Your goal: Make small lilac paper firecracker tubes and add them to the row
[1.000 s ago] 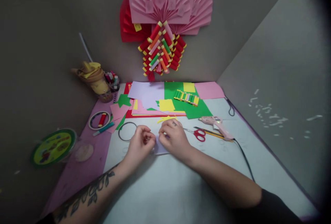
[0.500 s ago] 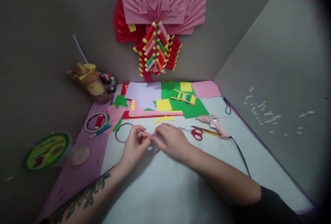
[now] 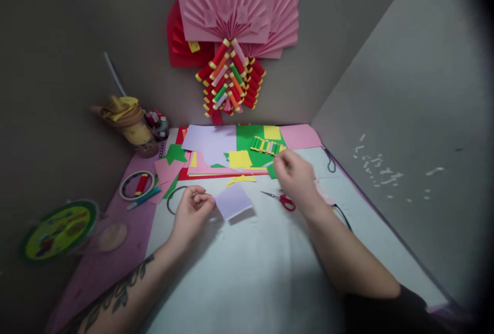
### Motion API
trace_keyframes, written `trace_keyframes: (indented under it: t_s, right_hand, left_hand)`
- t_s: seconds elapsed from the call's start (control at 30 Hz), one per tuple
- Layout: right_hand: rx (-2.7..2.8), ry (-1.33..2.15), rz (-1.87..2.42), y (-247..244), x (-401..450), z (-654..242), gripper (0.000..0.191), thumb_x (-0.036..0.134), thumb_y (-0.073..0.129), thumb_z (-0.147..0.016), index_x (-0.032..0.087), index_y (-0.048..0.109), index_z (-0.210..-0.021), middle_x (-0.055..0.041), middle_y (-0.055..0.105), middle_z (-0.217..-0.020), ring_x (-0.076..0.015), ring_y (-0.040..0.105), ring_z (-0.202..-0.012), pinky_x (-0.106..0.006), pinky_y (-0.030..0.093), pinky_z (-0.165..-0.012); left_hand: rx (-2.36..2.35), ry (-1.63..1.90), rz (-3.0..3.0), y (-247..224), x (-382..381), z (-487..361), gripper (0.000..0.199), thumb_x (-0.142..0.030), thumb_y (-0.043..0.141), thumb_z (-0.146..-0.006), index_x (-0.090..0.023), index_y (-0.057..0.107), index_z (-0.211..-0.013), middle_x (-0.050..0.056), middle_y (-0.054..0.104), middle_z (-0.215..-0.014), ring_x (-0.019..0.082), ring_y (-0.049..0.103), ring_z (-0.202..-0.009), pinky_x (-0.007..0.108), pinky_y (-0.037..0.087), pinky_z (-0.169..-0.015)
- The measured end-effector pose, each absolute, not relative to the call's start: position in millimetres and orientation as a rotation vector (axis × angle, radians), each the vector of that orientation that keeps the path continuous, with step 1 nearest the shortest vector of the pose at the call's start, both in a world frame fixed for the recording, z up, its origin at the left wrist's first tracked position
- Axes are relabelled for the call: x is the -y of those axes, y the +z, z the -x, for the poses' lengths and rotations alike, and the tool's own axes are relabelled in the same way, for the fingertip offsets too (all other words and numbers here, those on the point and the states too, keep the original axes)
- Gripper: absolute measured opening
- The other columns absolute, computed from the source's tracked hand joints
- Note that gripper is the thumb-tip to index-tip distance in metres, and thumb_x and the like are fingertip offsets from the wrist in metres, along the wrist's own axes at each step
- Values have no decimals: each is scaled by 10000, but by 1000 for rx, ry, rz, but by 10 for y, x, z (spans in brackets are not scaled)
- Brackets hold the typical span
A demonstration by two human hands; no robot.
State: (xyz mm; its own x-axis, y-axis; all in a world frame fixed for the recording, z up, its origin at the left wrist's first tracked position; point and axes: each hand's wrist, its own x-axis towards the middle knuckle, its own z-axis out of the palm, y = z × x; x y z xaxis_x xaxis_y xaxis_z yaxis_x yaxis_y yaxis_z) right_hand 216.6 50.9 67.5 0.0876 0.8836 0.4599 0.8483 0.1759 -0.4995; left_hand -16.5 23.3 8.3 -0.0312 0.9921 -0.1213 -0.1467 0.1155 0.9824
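Observation:
Between the thumb and fingers of my left hand [image 3: 194, 211] is the corner of a small lavender paper square [image 3: 233, 202], its near edge curled up. My right hand [image 3: 296, 178] is raised above the right side of the papers, near the glue gun [image 3: 324, 194], which it partly hides. Its fingers are curled together, and what they hold, if anything, is hidden. Red-handled scissors [image 3: 287, 202] lie just left of my right wrist. Yellow paper strips [image 3: 241, 179] rest behind the lavender square.
Coloured sheets, including a green one [image 3: 247, 138], lie at the back with a row of small rolls [image 3: 266, 146]. A tape roll [image 3: 122, 190], blue pen [image 3: 143, 198] and cup [image 3: 137, 130] stand left. Paper fans [image 3: 227, 4] and firecracker shapes [image 3: 219, 79] hang on the wall.
My right hand has let go of the lavender paper and moved right and up, over the glue gun. The paper now shows spread out beside my left hand.

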Motion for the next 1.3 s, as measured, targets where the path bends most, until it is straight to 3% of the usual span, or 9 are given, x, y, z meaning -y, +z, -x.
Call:
trace_keyframes:
  t_s: [0.13, 0.23, 0.4, 0.57, 0.67, 0.8, 0.93, 1.13, 1.3]
  right_hand:
    - [1740, -82, 2007, 752, -658, -2654, 173, 277, 484, -790, 197, 553, -653, -31, 578, -605, -162, 512, -582, -258, 308, -530]
    - [1930, 98, 2254, 688, -698, -2715, 195, 302, 587, -715, 187, 570, -559, -69, 601, -575, -190, 550, -587, -268, 304, -518]
    - [1938, 795, 1616, 568, -593, -2233, 191, 334, 543, -771, 214, 622, -896, -48, 682, -822, -179, 610, -716, -272, 408, -599]
    - [1599, 1352, 1235, 405, -503, -1841, 216, 213, 584, -677, 201, 493, -873, 73, 558, -581, -105, 531, -522, -219, 397, -523]
    - [1473, 1320, 1258, 362, -512, -1834, 200, 188, 562, -678, 198, 472, -856, 104, 488, -532, -76, 459, -454, -199, 354, -480]
    - [1475, 1336, 1251, 347, -530, -1859, 211, 183, 561, -678, 195, 473, -869, 99, 479, -559, -69, 442, -468, -195, 342, -484]
    - [1525, 1344, 1235, 295, -529, -1824, 199, 185, 558, -694, 200, 473, -873, 88, 476, -572, -83, 452, -500, -205, 358, -506]
    - [1796, 679, 1260, 385, -344, -1711, 83, 155, 543, -748, 198, 536, -819, -26, 555, -843, -158, 527, -785, -283, 425, -688]
    - [2121, 536, 1196, 421, -138, -1562, 121, 128, 529, -788, 207, 614, -822, -44, 568, -867, -187, 531, -877, -312, 431, -775]
  left_hand:
    - [-1178, 1218, -936, 68, -250, 161, 296, -218, 647, -686, -228, 427, -884, -70, 581, -642, 79, 553, -581, 204, 416, -617]
    - [-1148, 1210, -878, 59, -242, 147, 302, -220, 650, -684, -225, 430, -891, -72, 579, -635, 74, 550, -561, 206, 420, -616]
    - [-1140, 1216, -811, 75, -260, 164, 321, -227, 670, -676, -215, 433, -892, -70, 588, -637, 65, 549, -559, 191, 413, -611]
    - [-1100, 1233, -784, 101, -245, 171, 366, -274, 709, -673, -210, 476, -949, -43, 615, -753, 84, 594, -655, 206, 444, -647]
    - [-1083, 1045, -866, 120, -201, 153, 390, -346, 687, -694, -188, 533, -1016, 14, 639, -831, 135, 615, -711, 221, 448, -583]
    - [-1154, 751, -1129, 141, -152, 130, 242, -375, 646, -708, -140, 589, -715, -22, 556, -554, 70, 433, -441, 188, 313, -428]
    - [-1181, 672, -1181, 148, -130, 117, 233, -348, 622, -692, -153, 528, -605, -56, 505, -492, 50, 349, -403, 182, 252, -417]
    - [-1221, 792, -1114, 128, -133, 102, 248, -357, 577, -721, -166, 470, -605, -79, 434, -478, 55, 338, -422, 186, 253, -436]
    - [-1233, 887, -1132, 114, -146, 102, 261, -376, 545, -756, -174, 440, -628, -80, 414, -503, 64, 351, -456, 192, 281, -461]
